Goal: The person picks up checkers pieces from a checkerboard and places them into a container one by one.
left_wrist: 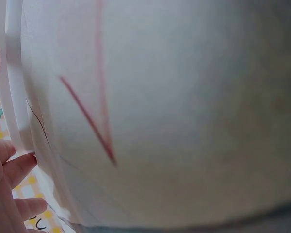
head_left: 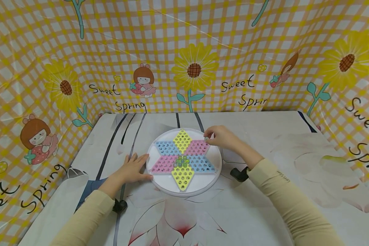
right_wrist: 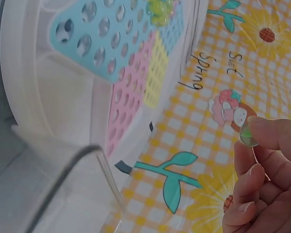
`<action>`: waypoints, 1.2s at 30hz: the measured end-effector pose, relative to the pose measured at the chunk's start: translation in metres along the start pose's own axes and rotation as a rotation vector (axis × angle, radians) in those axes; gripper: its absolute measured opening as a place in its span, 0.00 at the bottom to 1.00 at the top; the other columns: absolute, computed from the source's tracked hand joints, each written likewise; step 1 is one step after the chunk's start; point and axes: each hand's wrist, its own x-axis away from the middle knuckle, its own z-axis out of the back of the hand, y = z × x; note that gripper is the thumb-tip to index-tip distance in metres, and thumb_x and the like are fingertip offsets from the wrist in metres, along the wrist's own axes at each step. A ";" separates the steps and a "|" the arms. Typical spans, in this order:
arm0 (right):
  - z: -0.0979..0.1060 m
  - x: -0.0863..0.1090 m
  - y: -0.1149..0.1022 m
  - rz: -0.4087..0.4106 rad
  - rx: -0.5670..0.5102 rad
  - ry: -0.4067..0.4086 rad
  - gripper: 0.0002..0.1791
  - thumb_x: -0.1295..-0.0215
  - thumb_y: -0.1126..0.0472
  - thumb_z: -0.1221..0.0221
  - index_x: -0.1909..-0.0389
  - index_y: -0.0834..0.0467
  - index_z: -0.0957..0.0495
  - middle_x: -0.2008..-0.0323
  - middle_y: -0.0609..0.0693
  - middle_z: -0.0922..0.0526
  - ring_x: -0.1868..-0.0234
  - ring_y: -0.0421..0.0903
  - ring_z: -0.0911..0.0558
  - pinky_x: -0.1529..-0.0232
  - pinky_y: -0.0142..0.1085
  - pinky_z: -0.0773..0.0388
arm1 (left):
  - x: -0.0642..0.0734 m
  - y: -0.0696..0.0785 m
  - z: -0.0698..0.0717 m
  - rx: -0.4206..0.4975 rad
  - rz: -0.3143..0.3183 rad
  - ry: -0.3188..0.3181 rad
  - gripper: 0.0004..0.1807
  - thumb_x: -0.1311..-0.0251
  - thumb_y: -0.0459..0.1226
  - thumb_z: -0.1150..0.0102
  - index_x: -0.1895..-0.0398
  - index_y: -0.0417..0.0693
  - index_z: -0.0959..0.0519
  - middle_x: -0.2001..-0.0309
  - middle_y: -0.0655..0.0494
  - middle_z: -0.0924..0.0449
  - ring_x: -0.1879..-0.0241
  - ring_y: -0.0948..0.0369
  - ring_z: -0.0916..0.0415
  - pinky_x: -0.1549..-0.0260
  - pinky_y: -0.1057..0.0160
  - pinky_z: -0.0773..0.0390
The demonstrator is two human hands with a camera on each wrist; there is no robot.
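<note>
A round white Chinese checkers board (head_left: 162, 181) with a star of yellow, pink and blue holed sections lies on the table. Several green-tinted glass marbles (head_left: 181, 161) cluster at the star's middle. With fingers spread, my left hand (head_left: 131, 169) rests against the board's left rim; the left wrist view shows fingertips (left_wrist: 22, 167) right at that rim. Above the far right part of the board, my right hand (head_left: 222, 136) pinches a clear marble with a green swirl (right_wrist: 249, 135) between thumb and forefinger.
A clear plastic container (right_wrist: 72, 184) stands beside the board's right side. The table's cloth (head_left: 184, 218) carries a printed flower. Yellow checked sheeting (head_left: 160, 51) with sunflowers walls the back and sides. A dark blue patch (head_left: 90, 191) shows by the left forearm.
</note>
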 end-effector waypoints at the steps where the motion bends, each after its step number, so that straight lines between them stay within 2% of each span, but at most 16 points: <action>1: 0.002 0.000 0.002 -0.005 -0.005 0.009 0.09 0.44 0.65 0.40 0.63 0.65 0.21 0.67 0.55 0.21 0.68 0.46 0.27 0.71 0.33 0.29 | 0.000 -0.001 -0.001 -0.002 -0.003 0.001 0.55 0.52 0.65 0.46 0.29 0.42 0.51 0.30 0.43 0.50 0.33 0.35 0.64 0.39 0.34 0.68; 9: 0.017 0.004 0.018 -0.030 -0.028 0.051 0.10 0.44 0.66 0.40 0.61 0.66 0.22 0.67 0.56 0.21 0.70 0.47 0.27 0.74 0.32 0.30 | -0.001 -0.005 -0.005 0.047 -0.019 0.013 0.57 0.55 0.67 0.46 0.30 0.41 0.50 0.30 0.42 0.50 0.33 0.35 0.65 0.39 0.35 0.70; 11: 0.020 0.006 0.023 -0.040 -0.033 0.058 0.11 0.44 0.65 0.40 0.61 0.66 0.22 0.66 0.56 0.21 0.70 0.47 0.27 0.73 0.33 0.30 | -0.003 -0.009 -0.009 0.064 -0.043 0.043 0.58 0.57 0.70 0.48 0.29 0.43 0.50 0.31 0.42 0.49 0.33 0.33 0.65 0.40 0.34 0.72; 14: 0.024 0.008 0.032 -0.052 -0.037 0.068 0.11 0.43 0.64 0.40 0.60 0.65 0.22 0.66 0.56 0.22 0.69 0.48 0.28 0.73 0.33 0.30 | -0.002 -0.009 -0.008 0.082 -0.049 0.051 0.59 0.58 0.71 0.49 0.30 0.43 0.50 0.31 0.42 0.49 0.33 0.33 0.65 0.40 0.34 0.72; 21: 0.036 0.013 0.050 -0.105 -0.065 0.086 0.13 0.41 0.61 0.41 0.58 0.64 0.22 0.64 0.56 0.22 0.66 0.49 0.29 0.70 0.35 0.31 | -0.002 -0.003 -0.002 0.004 0.000 -0.001 0.55 0.52 0.65 0.45 0.29 0.41 0.51 0.30 0.44 0.51 0.32 0.35 0.64 0.38 0.35 0.67; 36: 0.050 0.025 0.075 -0.225 -0.182 0.112 0.18 0.38 0.54 0.43 0.53 0.64 0.25 0.57 0.59 0.24 0.62 0.49 0.29 0.65 0.36 0.32 | -0.003 -0.003 -0.004 -0.007 -0.003 0.008 0.54 0.52 0.64 0.45 0.29 0.41 0.51 0.30 0.44 0.50 0.33 0.35 0.63 0.38 0.35 0.67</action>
